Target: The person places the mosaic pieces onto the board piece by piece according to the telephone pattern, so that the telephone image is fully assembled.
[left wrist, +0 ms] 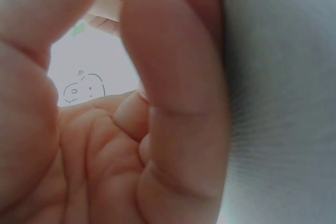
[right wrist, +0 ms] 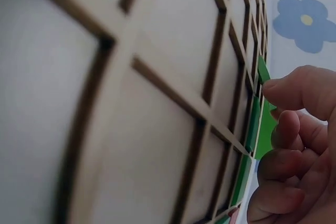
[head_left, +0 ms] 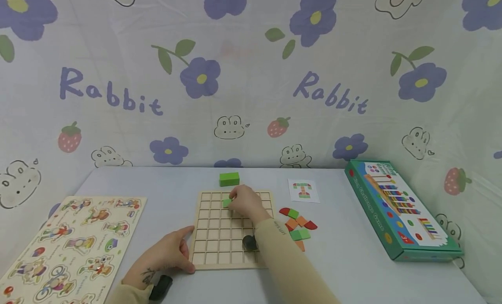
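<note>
A wooden grid board [head_left: 231, 265] lies flat in the middle of the table. My right hand [head_left: 248, 204] is over its far part and pinches a small green tile [right wrist: 263, 70] between thumb and finger at the grid. In the right wrist view, other green tiles [right wrist: 241, 179] and a bit of red sit in cells along the grid, partly hidden by the hand. My left hand [head_left: 168, 254] rests against the board's left edge, thumb at the near left corner and forefinger farther up. In the left wrist view the left hand [left wrist: 173, 77] fills most of the picture.
Loose red, green and orange pieces [head_left: 301, 234] lie right of the board, below a pattern card [head_left: 303, 191]. A green block [head_left: 229, 179] stands behind the board. A picture puzzle board [head_left: 74, 243] lies left, and a green game box [head_left: 400, 212] lies right.
</note>
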Motion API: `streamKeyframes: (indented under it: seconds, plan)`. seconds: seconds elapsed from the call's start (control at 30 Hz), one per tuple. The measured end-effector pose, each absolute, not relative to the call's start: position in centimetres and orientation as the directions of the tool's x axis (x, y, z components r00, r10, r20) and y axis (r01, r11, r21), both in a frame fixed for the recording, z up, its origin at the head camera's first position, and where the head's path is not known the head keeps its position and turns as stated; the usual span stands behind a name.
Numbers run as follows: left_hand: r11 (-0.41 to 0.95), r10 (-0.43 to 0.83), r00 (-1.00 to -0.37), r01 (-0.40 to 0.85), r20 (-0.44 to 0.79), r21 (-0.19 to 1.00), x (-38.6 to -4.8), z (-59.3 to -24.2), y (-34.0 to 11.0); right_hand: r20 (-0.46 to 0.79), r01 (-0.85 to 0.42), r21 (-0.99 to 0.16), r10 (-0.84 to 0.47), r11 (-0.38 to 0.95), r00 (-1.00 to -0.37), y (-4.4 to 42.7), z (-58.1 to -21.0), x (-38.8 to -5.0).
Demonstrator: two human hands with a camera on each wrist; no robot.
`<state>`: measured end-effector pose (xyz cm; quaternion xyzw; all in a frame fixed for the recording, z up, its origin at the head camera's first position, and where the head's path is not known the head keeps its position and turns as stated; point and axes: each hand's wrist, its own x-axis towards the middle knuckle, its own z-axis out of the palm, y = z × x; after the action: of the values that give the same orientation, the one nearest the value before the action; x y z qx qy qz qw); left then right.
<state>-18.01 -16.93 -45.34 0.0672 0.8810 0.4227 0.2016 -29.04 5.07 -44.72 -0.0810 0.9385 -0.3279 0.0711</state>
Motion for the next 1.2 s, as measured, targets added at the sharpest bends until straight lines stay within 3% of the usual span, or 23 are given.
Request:
streamKeyframes:
  seconds: [0.53, 0.67, 0.83, 1.03, 1.2]
  plan:
    - [0.630, 0.294, -0.908, -0.050, -0.297, 0.775, -18.2, -45.4, -17.0, -0.091, -0.098, -0.588, -0.185, 0.803, -0.978, 4.7, -44.6, -29.0]
    - [0.632, 0.292, -0.910, -0.048, -0.295, 0.773, -18.2, -45.4, -17.0, -0.063, -0.113, -0.696, -0.217, 0.709, -0.974, 5.5, -44.3, -28.9]
    - [0.637, 0.279, -0.910, -0.063, -0.306, 0.768, -18.2, -45.5, -16.9, -0.007, -0.105, -0.868, -0.223, 0.486, -0.975, 7.7, -43.4, -28.7]
    - [0.636, 0.283, -0.908, -0.064, -0.309, 0.769, -18.1, -45.6, -16.9, 0.015, -0.036, -0.953, -0.070, 0.301, -0.997, 11.6, -42.3, -27.4]
    - [0.633, 0.291, -0.907, -0.057, -0.305, 0.772, -18.1, -45.6, -17.0, -0.029, 0.046, -0.954, 0.060, 0.295, -0.998, 15.3, -42.0, -25.8]
